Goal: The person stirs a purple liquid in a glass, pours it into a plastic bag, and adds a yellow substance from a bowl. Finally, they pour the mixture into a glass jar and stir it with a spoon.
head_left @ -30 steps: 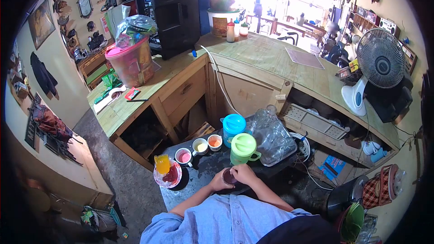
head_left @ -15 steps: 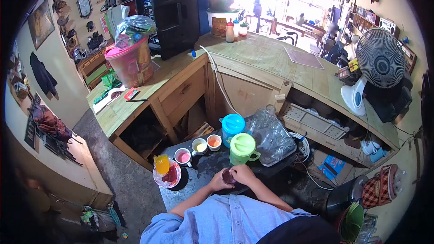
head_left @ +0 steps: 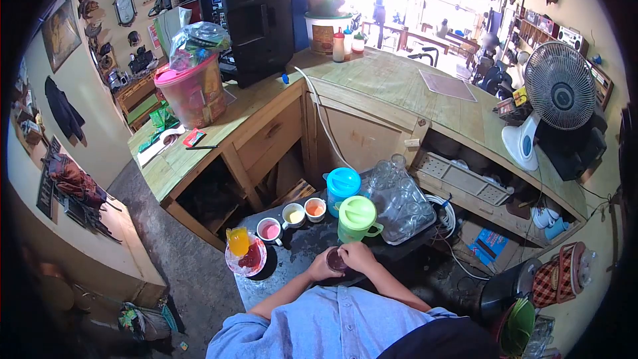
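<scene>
My left hand [head_left: 323,266] is wrapped round a small cup of dark reddish-brown contents [head_left: 337,260], close to my body at the low table's near edge. At the cup's rim, my right hand [head_left: 357,256] is closed, its fingers bunched together; whatever they grip is hidden. Just beyond stand a green lidded pitcher [head_left: 357,218] and a blue lidded pitcher [head_left: 343,183]. To the left are a cup of pink contents [head_left: 270,230], a cup of yellow contents [head_left: 293,215] and a cup of orange contents [head_left: 314,209]. A bowl [head_left: 234,266] holds red contents and a yellow-orange piece.
A tray [head_left: 403,238] of clear glassware lies right of the pitchers, beside a coiled white cable [head_left: 446,216]. The wooden counter [head_left: 372,80] wraps around the front, bearing a black speaker [head_left: 256,23], a pink-lidded bucket [head_left: 193,96] and a fan [head_left: 559,86].
Hardly anything differs. Both hands stay at the cup, with at most a slight shift of the right fingers at its rim.
</scene>
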The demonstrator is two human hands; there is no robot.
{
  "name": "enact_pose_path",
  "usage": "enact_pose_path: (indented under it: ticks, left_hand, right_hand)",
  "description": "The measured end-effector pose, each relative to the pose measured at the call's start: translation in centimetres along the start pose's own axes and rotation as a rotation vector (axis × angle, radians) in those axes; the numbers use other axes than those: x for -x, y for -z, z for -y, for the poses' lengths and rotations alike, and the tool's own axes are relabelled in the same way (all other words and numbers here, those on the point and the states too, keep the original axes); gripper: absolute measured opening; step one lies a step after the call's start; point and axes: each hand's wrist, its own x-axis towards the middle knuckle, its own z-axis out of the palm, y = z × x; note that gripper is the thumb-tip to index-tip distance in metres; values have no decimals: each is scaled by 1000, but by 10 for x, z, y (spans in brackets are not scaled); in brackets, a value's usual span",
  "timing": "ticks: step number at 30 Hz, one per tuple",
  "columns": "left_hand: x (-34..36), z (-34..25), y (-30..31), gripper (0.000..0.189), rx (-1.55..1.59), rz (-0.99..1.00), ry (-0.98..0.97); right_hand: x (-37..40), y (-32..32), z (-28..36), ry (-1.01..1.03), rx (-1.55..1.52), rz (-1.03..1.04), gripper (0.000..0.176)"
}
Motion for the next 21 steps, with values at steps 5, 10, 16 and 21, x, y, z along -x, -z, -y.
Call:
enact_pose_path:
  ticks: [5, 10, 16, 21]
  left_hand:
    - [-2, 6, -1, 90, 83, 7, 2]
    - [0, -2, 1, 90, 23, 4, 6]
    - [0, -3, 2, 89, -15, 26, 44]
    - [0, -4, 1, 90, 34, 8, 7]
  right_hand:
    - [-3, -3, -1, 62, -102, -111, 23]
    - [-2, -4, -4, 25, -95, -15, 24]
    - [-2, -2, -4, 25, 53, 66, 23]
    - [-3, 3, 3, 22, 13, -22, 26]
